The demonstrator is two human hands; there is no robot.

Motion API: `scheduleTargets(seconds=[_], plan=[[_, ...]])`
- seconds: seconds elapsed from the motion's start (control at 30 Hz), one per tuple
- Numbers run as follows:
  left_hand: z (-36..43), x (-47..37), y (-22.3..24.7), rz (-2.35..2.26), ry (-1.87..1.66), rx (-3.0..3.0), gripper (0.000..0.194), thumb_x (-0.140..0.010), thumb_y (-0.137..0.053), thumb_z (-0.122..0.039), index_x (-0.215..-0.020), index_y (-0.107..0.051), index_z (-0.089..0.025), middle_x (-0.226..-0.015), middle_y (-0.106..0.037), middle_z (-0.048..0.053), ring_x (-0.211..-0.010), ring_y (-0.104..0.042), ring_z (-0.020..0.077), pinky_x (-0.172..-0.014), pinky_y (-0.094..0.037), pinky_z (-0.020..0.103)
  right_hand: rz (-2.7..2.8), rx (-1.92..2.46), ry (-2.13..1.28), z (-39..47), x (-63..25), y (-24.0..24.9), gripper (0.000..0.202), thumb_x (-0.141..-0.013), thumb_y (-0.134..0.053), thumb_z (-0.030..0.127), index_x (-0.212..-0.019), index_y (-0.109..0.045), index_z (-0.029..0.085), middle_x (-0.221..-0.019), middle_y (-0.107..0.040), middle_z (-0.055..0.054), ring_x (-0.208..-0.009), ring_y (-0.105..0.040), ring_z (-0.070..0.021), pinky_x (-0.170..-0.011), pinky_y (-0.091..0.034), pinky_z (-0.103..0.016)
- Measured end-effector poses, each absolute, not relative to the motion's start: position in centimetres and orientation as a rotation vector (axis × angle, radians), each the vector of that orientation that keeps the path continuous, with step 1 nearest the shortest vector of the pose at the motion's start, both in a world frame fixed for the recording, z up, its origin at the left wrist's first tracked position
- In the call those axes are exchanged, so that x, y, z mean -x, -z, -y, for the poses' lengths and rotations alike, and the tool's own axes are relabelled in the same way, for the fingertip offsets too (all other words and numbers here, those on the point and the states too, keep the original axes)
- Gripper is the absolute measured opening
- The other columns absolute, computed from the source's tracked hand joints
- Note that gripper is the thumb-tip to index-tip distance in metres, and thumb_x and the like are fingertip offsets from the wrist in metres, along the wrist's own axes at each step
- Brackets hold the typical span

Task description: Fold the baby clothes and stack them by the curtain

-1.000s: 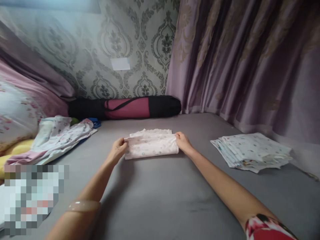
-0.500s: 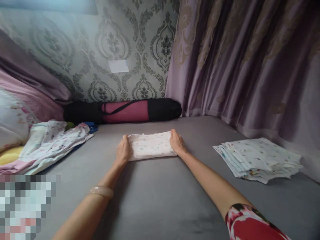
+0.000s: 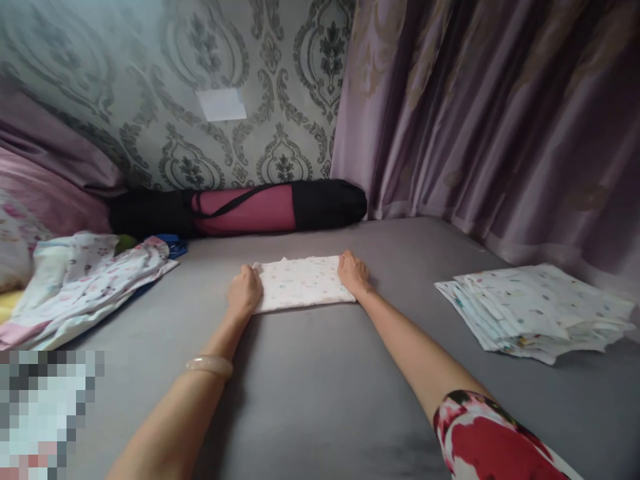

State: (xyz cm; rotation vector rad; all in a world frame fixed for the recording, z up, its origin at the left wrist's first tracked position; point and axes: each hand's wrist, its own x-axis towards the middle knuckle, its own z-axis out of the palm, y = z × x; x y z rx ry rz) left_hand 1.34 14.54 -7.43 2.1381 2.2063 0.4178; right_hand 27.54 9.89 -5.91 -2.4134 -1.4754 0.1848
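Note:
A folded white cloth [image 3: 303,283] with a small pale print lies across the middle of the grey bed sheet [image 3: 320,387]. My left hand [image 3: 245,291] is closed on its left end, with a pale bangle [image 3: 210,365] on that forearm. At the opposite end my right hand [image 3: 354,275] pinches the far right corner, fingers curled. Between the two hands the cloth looks flat, with a slightly ruffled far edge. Parts of both ends are hidden by the fingers.
To the right sits a stack of folded printed cloths [image 3: 540,307]. A loose heap of printed clothes [image 3: 110,277] is at the left. Along the patterned wall [image 3: 280,100] rests a long black and maroon bag [image 3: 245,210]. Purple curtains [image 3: 425,113] hang at the right.
The cloth now lies flatter, its near edge lower against the sheet, with both hands still at its ends. The whole view has shifted slightly.

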Motion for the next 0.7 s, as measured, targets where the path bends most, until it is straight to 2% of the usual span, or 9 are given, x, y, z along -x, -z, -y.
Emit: scheduleTargets(seconds=[0.17,0.27,0.37,0.47,0.57,0.63,0.7], plan=[[-14.6,-1.4,7.6,-2.272,-0.445,-2.02,0.04,-0.097,-0.029,-0.04,-0.111,-0.056,-0.014,-0.102,-0.069,0.022,-0.095,-0.066,0.0341,-0.073,-0.048,0.038,1.381,2.413,-0.238,-10.1,-27.6,5.9,0.038,-0.101,-0.032,0.035,-0.123,-0.055,0.013,-0.11,-0.068,-0.02,-0.107,-0.064,-0.029,-0.09,-0.044,-0.038],[-14.6,-1.3,6.9,-2.256,-0.457,-1.978,0.042,-0.096,-0.031,-0.043,-0.112,-0.057,-0.014,-0.106,-0.068,0.022,-0.1,-0.065,0.0346,-0.078,-0.048,0.04,1.34,2.345,-0.397,-10.3,-28.4,5.2,0.039,-0.1,-0.036,0.038,-0.118,-0.059,0.012,-0.11,-0.069,-0.019,-0.108,-0.063,-0.0268,-0.088,-0.046,-0.034],[-14.3,-0.8,5.9,-2.196,-0.479,-1.937,0.046,-0.094,-0.034,-0.049,-0.109,-0.059,-0.014,-0.108,-0.068,0.021,-0.103,-0.064,0.0333,-0.081,-0.047,0.039,1.321,2.238,-0.557,-9.9,-29.3,4.5,0.043,-0.101,-0.032,0.04,-0.107,-0.064,0.013,-0.099,-0.072,-0.014,-0.089,-0.069,-0.0201,-0.074,-0.05,-0.026],[-13.1,-0.4,4.9,-2.157,-0.461,-1.932,0.046,-0.093,-0.037,-0.05,-0.108,-0.06,-0.013,-0.106,-0.069,0.021,-0.102,-0.065,0.0321,-0.079,-0.048,0.036,1.317,2.214,-0.601,-8.5,-29.7,4.3,0.04,-0.101,-0.031,0.037,-0.103,-0.064,0.014,-0.085,-0.073,-0.01,-0.07,-0.068,-0.0163,-0.064,-0.05,-0.023],[-10.9,-0.3,4.2,-2.144,-0.463,-1.998,0.04,-0.094,-0.039,-0.044,-0.111,-0.058,-0.014,-0.106,-0.069,0.02,-0.101,-0.065,0.0306,-0.078,-0.047,0.035,1.325,2.213,-0.545,-6.7,-29.0,4.3,0.031,-0.098,-0.04,0.031,-0.106,-0.063,0.014,-0.099,-0.072,-0.014,-0.09,-0.069,-0.0217,-0.075,-0.05,-0.028],[-9.3,-0.6,3.9,-2.132,-0.442,-2.059,0.037,-0.095,-0.038,-0.04,-0.113,-0.056,-0.014,-0.105,-0.069,0.019,-0.1,-0.066,0.0297,-0.078,-0.047,0.034,1.347,2.251,-0.487,-5.5,-28.1,4.2,0.032,-0.097,-0.039,0.032,-0.111,-0.061,0.012,-0.112,-0.068,-0.019,-0.104,-0.065,-0.0272,-0.084,-0.049,-0.033],[-8.1,-0.8,3.7,-2.135,-0.396,-2.099,0.036,-0.096,-0.036,-0.038,-0.115,-0.054,-0.013,-0.104,-0.069,0.019,-0.1,-0.066,0.0295,-0.077,-0.047,0.034,1.39,2.319,-0.415,-4.5,-27.1,3.9,0.037,-0.098,-0.036,0.034,-0.119,-0.056,0.011,-0.114,-0.066,-0.022,-0.109,-0.063,-0.0309,-0.088,-0.047,-0.038]])
